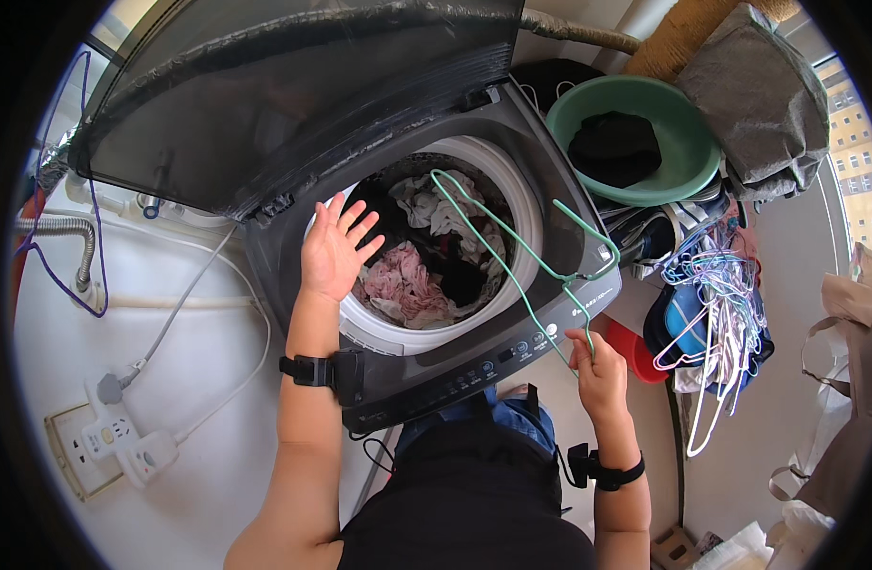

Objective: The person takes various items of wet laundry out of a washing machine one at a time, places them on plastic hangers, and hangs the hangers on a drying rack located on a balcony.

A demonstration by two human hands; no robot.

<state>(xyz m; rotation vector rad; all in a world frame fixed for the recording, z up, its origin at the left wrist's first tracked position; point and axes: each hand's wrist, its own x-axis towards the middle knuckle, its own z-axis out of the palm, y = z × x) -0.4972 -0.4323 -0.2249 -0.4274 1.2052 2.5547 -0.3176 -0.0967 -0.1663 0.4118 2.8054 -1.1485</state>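
Observation:
Directly before me stands a dark top-loading washing machine (400, 388), its lid (279, 107) raised. Wet-looking laundry lies in the drum, among it a pink patterned cloth (407, 285) and a white cloth (436, 206). My left hand (334, 249) is over the drum's left rim, palm up with fingers spread, holding nothing. In my right hand (596, 370), near the machine's front right corner, is a green clothes hanger (510, 274). The hanger reaches over the control panel and the drum opening.
A green basin (699, 142) with a black cloth (614, 149) stands at the back right. Several hangers (714, 320) hang in a bunch at right, beside a red container (632, 353). Plugs and cords fill a wall socket (83, 452) at left. A purple hanger (101, 242) is at far left.

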